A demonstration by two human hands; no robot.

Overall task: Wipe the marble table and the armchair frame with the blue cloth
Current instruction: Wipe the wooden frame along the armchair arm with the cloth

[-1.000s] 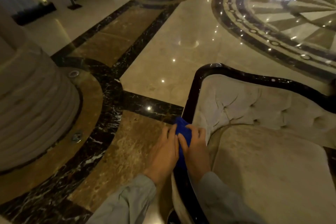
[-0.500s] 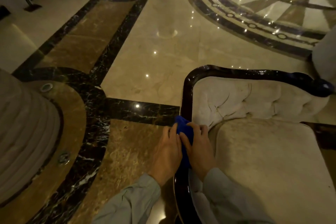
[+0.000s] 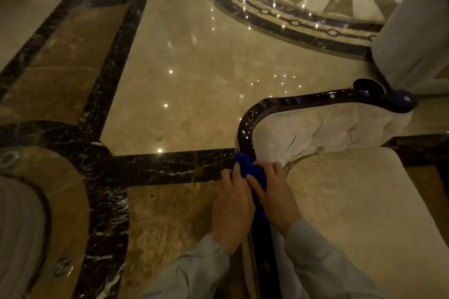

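hands: left [image 3: 232,204], right [image 3: 274,192] | pressing blue cloth [image 3: 252,172] | on armchair frame [image 3: 245,128]

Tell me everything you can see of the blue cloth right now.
The blue cloth is a deep, saturated blue and looks soft, like a microfibre rag. It is bunched up, not spread flat, and wraps over the dark glossy armchair frame where the rail curves down along the chair's side. The left hand presses it from the outer side and the right hand from the seat side, so only a crumpled peak above the fingers and a strip between the hands show. The rest is hidden.
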